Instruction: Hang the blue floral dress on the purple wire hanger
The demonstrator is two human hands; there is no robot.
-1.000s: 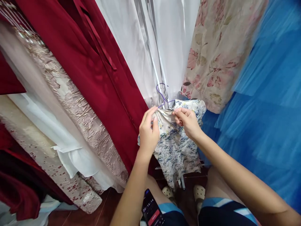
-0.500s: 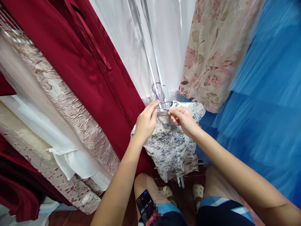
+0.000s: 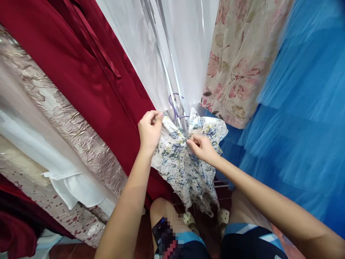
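As the head view shows, our left hand (image 3: 150,130) pinches the upper edge of the floral garment (image 3: 172,153), and our right hand (image 3: 201,146) closes narrowly on its front opening, so the garment drops between and below both hands. Beyond them is a purple hanger (image 3: 175,113); whether it bears any weight we cannot tell. If we tug unevenly, the thin-looking cloth could tear or snag there. We see no container.
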